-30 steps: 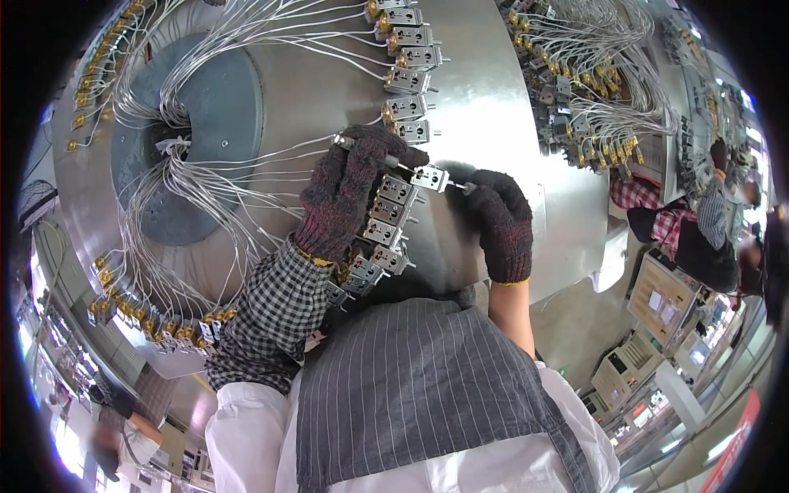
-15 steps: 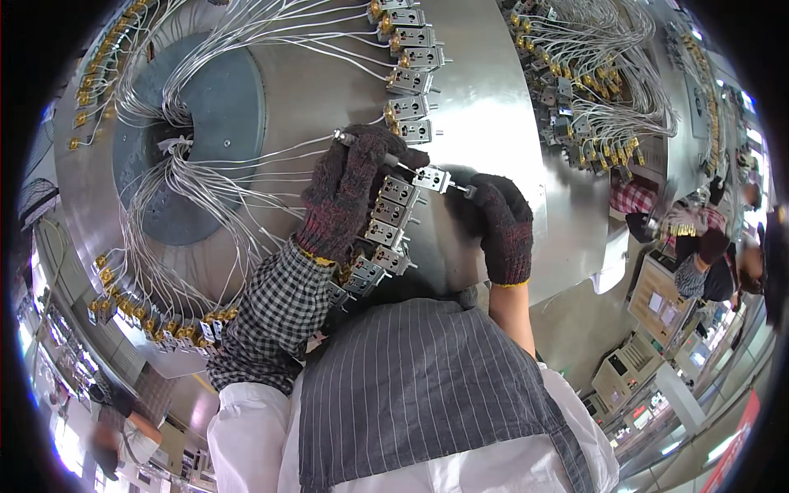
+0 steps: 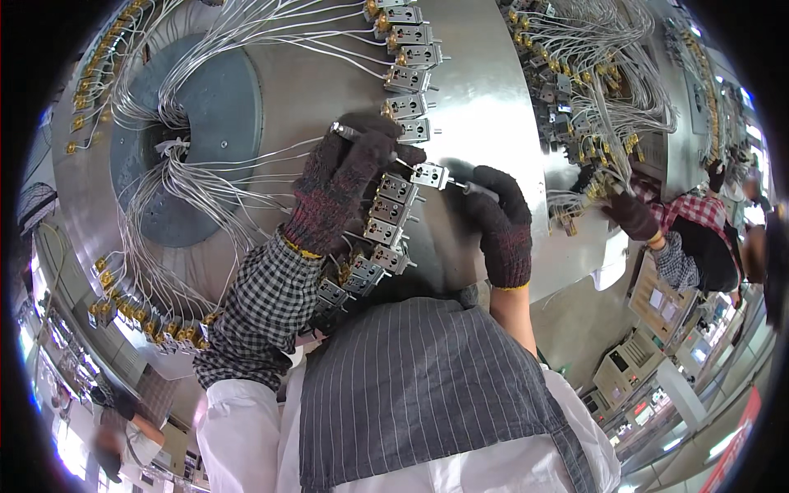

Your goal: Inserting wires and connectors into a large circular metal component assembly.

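My left hand (image 3: 341,181), in a dark knitted glove, is closed round a slim metal tool (image 3: 349,131) like a screwdriver. Its thin tip reaches a small silver metal block with a shaft (image 3: 430,175). On the other side, my gloved right hand (image 3: 503,226) pinches a short grey rod (image 3: 479,191) by the end of that block's shaft. Glove fingers hide part of both tools. A row of similar blocks (image 3: 386,211) curves along the steel table (image 3: 485,107) below and above my left hand.
White wires (image 3: 185,185) spread from the grey round hub (image 3: 234,99) to the blocks. More brass-ended blocks (image 3: 156,324) line the left rim. At right, a wire bundle (image 3: 633,74) lies on the table, where a co-worker's gloved hand (image 3: 631,215) reaches in.
My left hand and forearm have shifted slightly left. The grey rod at my right hand now shows longer and tilted. The co-worker's hand has come in to the wires at right.
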Action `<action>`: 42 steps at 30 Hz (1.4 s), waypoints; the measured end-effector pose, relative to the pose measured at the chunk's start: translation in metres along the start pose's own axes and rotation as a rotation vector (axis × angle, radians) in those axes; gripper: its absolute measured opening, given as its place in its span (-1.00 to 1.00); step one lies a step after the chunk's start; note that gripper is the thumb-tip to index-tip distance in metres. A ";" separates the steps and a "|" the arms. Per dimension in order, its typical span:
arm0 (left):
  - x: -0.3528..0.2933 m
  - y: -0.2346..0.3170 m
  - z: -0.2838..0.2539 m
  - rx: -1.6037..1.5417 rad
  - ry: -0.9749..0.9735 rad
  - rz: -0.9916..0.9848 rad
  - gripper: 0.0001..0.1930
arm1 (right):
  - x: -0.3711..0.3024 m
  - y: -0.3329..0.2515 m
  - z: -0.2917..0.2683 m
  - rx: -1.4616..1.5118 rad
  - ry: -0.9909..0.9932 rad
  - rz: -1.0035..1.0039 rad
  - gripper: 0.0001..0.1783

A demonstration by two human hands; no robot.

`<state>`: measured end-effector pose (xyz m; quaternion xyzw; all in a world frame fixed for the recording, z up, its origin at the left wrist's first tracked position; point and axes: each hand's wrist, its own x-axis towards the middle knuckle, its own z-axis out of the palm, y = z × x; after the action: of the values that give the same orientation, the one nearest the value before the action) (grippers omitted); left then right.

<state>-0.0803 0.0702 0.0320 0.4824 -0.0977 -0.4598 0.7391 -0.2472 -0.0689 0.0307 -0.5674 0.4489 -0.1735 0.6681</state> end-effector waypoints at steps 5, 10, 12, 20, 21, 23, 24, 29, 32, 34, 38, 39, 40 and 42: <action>-0.001 -0.003 -0.002 -0.006 0.029 -0.021 -0.70 | 0.004 -0.001 -0.005 -0.009 -0.056 0.061 -0.75; 0.001 -0.012 -0.005 -0.045 0.016 0.044 -0.69 | 0.002 -0.008 -0.005 -0.070 -0.082 0.184 -0.75; 0.003 -0.017 -0.005 -0.036 -0.059 0.169 -0.69 | -0.003 -0.007 0.003 -0.006 -0.058 0.064 -0.75; 0.003 -0.019 -0.009 0.111 -0.049 0.130 -0.67 | 0.001 -0.004 0.000 -0.036 -0.066 0.150 -0.72; 0.003 -0.019 -0.009 0.101 -0.058 0.128 -0.67 | -0.001 -0.004 0.003 -0.021 -0.042 0.103 -0.74; 0.002 -0.022 -0.006 0.120 -0.045 0.171 -0.67 | -0.002 -0.003 0.008 -0.026 -0.005 0.058 -0.75; 0.001 -0.023 -0.005 0.139 -0.032 0.214 -0.67 | -0.004 -0.003 0.009 -0.030 0.033 0.014 -0.76; 0.002 -0.023 -0.010 0.168 -0.042 0.195 -0.69 | 0.001 -0.016 0.000 -0.104 -0.068 0.261 -0.79; 0.003 -0.015 -0.006 0.068 -0.024 0.119 -0.70 | 0.002 -0.011 -0.002 -0.110 -0.068 0.229 -0.78; 0.003 -0.013 -0.005 -0.034 0.006 0.028 -0.70 | 0.000 -0.008 -0.001 -0.104 -0.061 0.167 -0.78; 0.004 -0.019 -0.007 -0.059 0.021 0.061 -0.68 | -0.002 -0.008 0.001 -0.115 -0.030 0.036 -0.78; 0.004 -0.018 -0.007 -0.070 0.029 0.079 -0.67 | -0.003 -0.008 0.002 -0.142 -0.019 -0.017 -0.78; 0.002 -0.014 -0.007 -0.069 0.030 0.078 -0.67 | -0.003 -0.008 0.002 -0.140 -0.020 -0.015 -0.78; -0.001 0.000 -0.002 -0.018 0.076 -0.088 -0.66 | -0.004 -0.007 0.001 -0.134 -0.010 0.028 -0.77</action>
<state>-0.0793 0.0721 0.0307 0.4966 -0.0442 -0.4739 0.7258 -0.2464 -0.0674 0.0387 -0.6054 0.4639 -0.1308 0.6334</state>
